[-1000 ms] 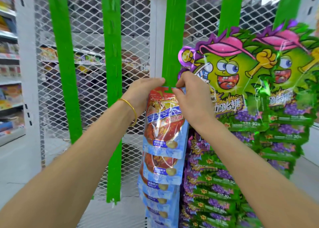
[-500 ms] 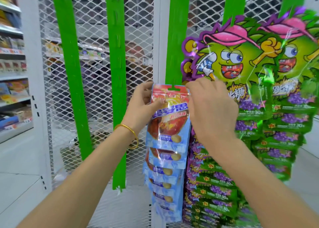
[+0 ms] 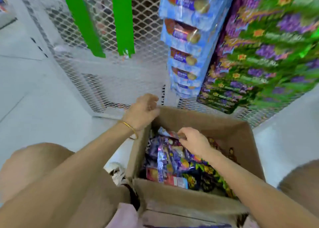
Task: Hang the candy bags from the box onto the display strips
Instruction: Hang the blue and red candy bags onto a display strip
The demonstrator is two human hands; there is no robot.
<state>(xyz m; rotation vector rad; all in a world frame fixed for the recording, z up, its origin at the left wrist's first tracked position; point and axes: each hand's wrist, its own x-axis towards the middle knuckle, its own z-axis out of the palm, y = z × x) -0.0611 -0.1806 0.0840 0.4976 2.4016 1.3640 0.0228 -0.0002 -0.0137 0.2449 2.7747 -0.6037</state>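
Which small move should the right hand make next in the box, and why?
Probably lift the candy bag up out of the box. The right hand appears to pinch its top edge, the left hand holds nothing beside the box's far corner, and two green strips show bare lower ends.

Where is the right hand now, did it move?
Yes. The right hand dropped from the hanging blue bags down into the cardboard box, gripping a bag.

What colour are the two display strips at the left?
The display strips are bright green; head view.
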